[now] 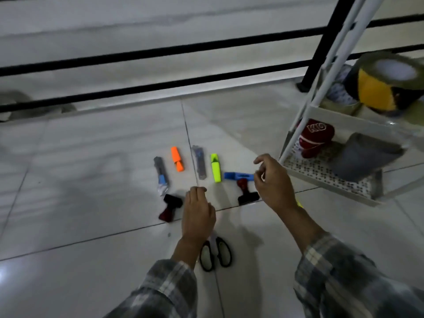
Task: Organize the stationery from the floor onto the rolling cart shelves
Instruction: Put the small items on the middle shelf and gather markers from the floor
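Pale glossy tiles make up the floor (91,180), where the stationery lies in a loose row. Taking the yellow-green highlighter (215,167) as the landmark: a grey cutter (199,162) lies just to its left, an orange highlighter (177,159) further left, and another grey cutter with a blue slider (161,174) beyond that. A blue clip-like piece (236,176) lies just to its right, with a red-and-black stamp (245,191) below that piece. A second red-and-black stamp (171,207) lies below and left of the highlighter, and black-handled scissors (216,253) lie well below it, partly hidden by the left wrist.

Both hands hover above the floor holding nothing: the left hand (198,214) is loosely curled below the highlighter, the right hand (273,182) half-curled to its right, over the blue piece's end.

Right of the highlighter stands the white rolling cart (321,111), its shelves carrying tape rolls (385,81), a red pouch (315,137) and a grey container (364,154).
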